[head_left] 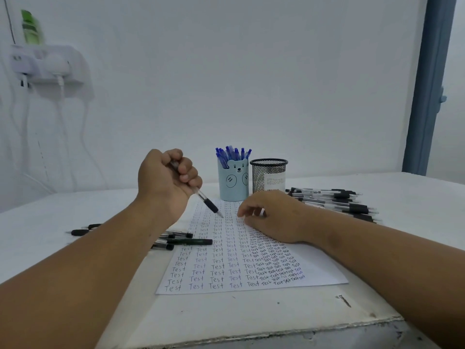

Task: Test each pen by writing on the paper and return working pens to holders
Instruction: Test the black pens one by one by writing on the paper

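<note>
Head view, looking forward and down over a white table [251, 316]. At the centre lies a sheet of paper [317, 263], covered in columns of the handwritten word "Test". The left hand [168, 177], raised above the paper's 11 o'clock corner, has its fingers curled round a clear pen [201, 196] with a black grip; the pen slants down toward 4 o'clock, its tip just above or at the written lines, contact not discernible. The right hand [274, 215] rests on the paper at about 2 o'clock from the sheet's centre, fingers loosely bent and holding nothing, fingertips near the pen tip. At 12 o'clock beyond the paper stands a light-blue bear-faced cup [234, 182] filled with blue pens [232, 153], upright. Just beside it, toward 3 o'clock, stands a black mesh cup [268, 175] bearing a white label; its contents cannot be made out. At 2 o'clock, behind the right hand, a heap of black-grip pens [337, 201] lies on the table. At 9 o'clock, partly hidden by the left forearm, a few more black pens [181, 241] lie scattered beside the paper's edge.
</note>
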Available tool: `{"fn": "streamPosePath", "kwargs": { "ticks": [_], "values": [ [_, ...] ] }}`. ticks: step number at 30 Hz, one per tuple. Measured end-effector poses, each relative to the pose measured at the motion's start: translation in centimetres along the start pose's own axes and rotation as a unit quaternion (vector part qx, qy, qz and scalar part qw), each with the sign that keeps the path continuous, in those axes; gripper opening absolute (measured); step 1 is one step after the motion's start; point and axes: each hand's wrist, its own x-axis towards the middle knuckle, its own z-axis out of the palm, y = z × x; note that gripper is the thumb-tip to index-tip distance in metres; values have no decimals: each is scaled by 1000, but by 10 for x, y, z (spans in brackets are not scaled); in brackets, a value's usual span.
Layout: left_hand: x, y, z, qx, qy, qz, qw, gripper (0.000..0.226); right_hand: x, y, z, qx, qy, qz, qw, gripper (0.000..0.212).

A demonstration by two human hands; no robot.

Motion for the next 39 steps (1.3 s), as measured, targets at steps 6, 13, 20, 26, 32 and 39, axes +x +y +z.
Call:
{"fn": "streamPosePath", "kwargs": {
  "ticks": [6,13,20,26,32,39],
  "values": [
    [0,-3,-4,-82,-26,-21,996,7,-2,0,0,50,96,-27,994,46],
    [-4,-10,1,-118,-103,-68,985,8,6,-11,2,-9,168,-117,979,28],
    [-1,-18,-3,214,-127,-59,967,34,7,25,-3,-8,208,48,977,12],
    [-6,-24,-20,674,-220,4,706,20,9,37,-8,178,169,206,947,27],
    [-8,-19,-23,730,-213,-31,649,19,10,34,-5,308,159,253,903,13],
    [-7,-19,-22,735,-210,-40,643,18,12,34,-4,140,160,246,946,34]
  ]
}}
